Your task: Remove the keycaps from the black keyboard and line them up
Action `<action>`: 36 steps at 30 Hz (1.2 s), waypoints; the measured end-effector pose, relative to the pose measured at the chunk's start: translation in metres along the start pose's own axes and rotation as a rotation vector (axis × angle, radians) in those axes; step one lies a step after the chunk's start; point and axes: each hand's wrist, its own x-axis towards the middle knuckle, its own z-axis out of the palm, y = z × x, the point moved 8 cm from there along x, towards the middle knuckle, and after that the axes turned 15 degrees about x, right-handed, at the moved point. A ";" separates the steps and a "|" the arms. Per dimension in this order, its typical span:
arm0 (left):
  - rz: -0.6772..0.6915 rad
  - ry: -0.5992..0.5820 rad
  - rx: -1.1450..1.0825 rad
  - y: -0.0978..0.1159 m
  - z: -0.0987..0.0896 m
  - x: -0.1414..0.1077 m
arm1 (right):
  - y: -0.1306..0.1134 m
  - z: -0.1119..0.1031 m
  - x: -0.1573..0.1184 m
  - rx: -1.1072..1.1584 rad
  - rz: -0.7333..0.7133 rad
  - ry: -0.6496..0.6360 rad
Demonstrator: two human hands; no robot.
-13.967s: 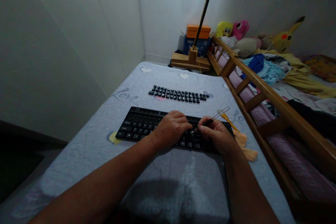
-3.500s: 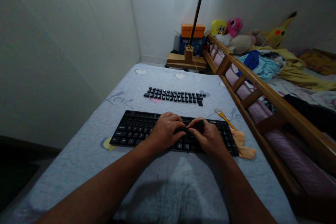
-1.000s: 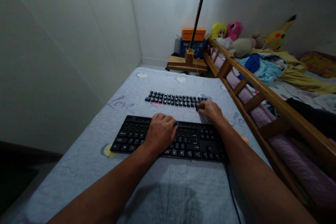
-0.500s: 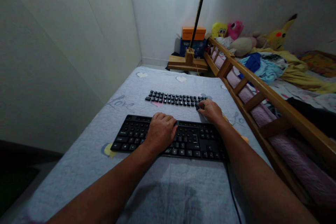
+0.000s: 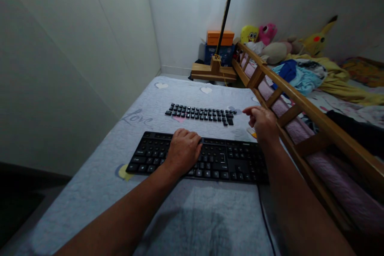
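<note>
In the head view, we judge the keyboard (image 5: 214,156) light and stiff, best held by its edges; the loose keycaps (image 5: 205,114), hard and slick, want pinching by their sides. Both are black, the keyboard gapped, the caps in rows beyond it on the cloth (image 5: 192,216). Our left hand (image 5: 185,149) lies over the keyboard, its grip hidden; our right hand (image 5: 260,123), raised beside the caps, is loosely curled, forefinger out, nothing visible in it.
</note>
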 end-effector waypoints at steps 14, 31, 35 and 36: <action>-0.003 -0.049 0.025 0.002 0.001 0.000 | -0.028 0.036 -0.096 0.352 0.346 -0.326; -0.007 -0.054 0.014 0.003 0.002 0.000 | -0.024 0.064 -0.117 -0.021 0.191 -0.547; -0.007 -0.059 0.026 0.003 0.000 0.000 | -0.024 0.066 -0.117 -0.006 0.182 -0.552; -0.007 -0.058 0.029 0.003 0.000 0.000 | -0.023 0.066 -0.117 -0.006 0.183 -0.549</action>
